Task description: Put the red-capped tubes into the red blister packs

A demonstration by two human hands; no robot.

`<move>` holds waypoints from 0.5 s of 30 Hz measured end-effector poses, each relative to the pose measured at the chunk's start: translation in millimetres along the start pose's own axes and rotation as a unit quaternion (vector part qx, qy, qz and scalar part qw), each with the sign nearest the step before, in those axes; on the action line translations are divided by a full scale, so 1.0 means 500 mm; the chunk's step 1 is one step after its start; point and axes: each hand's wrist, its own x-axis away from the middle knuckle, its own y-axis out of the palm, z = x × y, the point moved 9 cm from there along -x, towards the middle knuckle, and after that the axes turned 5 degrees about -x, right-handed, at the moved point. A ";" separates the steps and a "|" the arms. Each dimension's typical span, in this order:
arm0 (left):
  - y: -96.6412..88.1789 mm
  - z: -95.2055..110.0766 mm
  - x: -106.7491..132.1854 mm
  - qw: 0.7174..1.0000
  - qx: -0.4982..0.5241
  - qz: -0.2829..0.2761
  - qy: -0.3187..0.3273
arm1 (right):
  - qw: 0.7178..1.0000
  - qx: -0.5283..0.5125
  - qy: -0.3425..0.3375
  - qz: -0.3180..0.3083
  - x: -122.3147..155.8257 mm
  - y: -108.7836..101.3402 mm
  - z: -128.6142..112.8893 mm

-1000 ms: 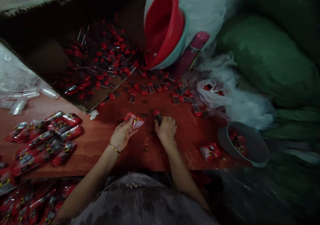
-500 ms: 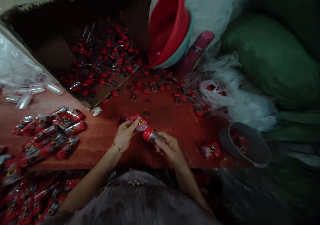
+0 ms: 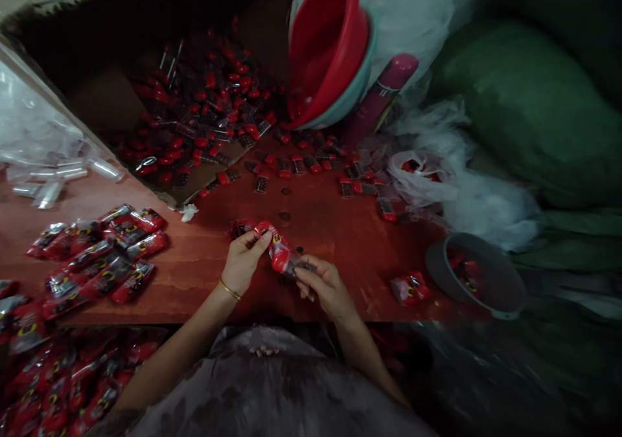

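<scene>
The left hand (image 3: 241, 262) held a glossy red packet (image 3: 272, 237) with a yellow-and-black mark, its grip pinched shut on the packet's upper end, just above the table (image 3: 330, 230). The right hand (image 3: 325, 285) had its grip closed on a small vial (image 3: 291, 265), clear-bodied with dark contents and a red cap. The cap end met the packet's lower end, between the two hands. More filled packets (image 3: 97, 262) lay heaped on the table's left side, and loose vials spilled from a cardboard box (image 3: 97, 100) beyond.
</scene>
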 end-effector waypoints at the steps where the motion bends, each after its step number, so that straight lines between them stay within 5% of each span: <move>1: 0.002 0.004 0.002 1.000 -0.017 -0.011 0.013 | 1.000 -0.006 0.002 0.001 -0.001 -0.001 0.003; 7: 0.008 -0.004 0.007 1.000 0.007 -0.022 -0.001 | 0.999 -0.005 -0.036 0.030 -0.005 -0.004 0.004; 11: 0.019 -0.029 0.010 0.996 0.071 -0.001 -0.054 | 0.990 0.079 -0.096 0.068 0.001 -0.007 -0.023; 15: 0.025 -0.036 0.019 0.998 0.054 0.015 -0.038 | 0.975 0.146 -0.122 0.109 0.003 -0.015 -0.038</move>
